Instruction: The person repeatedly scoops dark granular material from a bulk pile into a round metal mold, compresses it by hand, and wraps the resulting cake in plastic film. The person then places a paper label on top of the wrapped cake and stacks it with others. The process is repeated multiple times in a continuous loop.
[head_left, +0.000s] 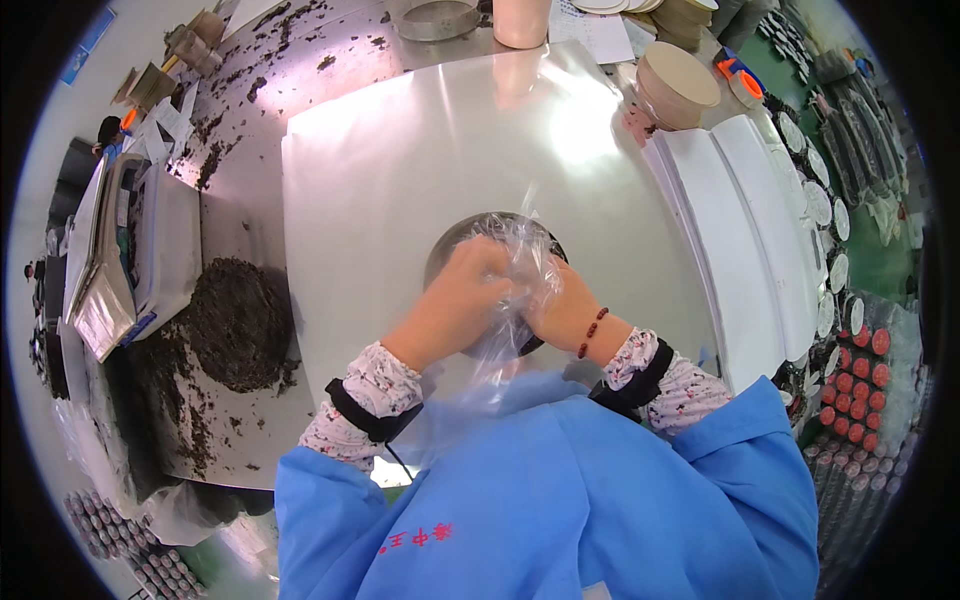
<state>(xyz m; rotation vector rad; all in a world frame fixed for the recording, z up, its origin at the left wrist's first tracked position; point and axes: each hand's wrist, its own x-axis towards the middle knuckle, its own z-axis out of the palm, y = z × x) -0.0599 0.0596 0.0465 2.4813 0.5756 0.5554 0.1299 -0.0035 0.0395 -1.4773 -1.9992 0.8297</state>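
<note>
My left hand (454, 296) pinches a bunched clear plastic bag (517, 238) over a round metal ring (442, 251). From the other side, my right hand (568, 306) grips the gathered plastic too, with the two hands nearly meeting. A loose tail of the plastic stretches down toward my blue coat. Dark material shows at the ring's right and lower edges; my hands and the film hide most of what is inside. The ring rests on a large smooth sheet (375, 172) that covers the middle of the table.
A dark matted fibrous round (238, 324) lies at left among crumbs, beside a plastic bin (171, 240). Stacked cardboard discs (677, 79), white paper sheets (757, 225) and a tape dispenser (744, 84) line the right. A pink cup (520, 22) and another metal ring (436, 19) stand behind.
</note>
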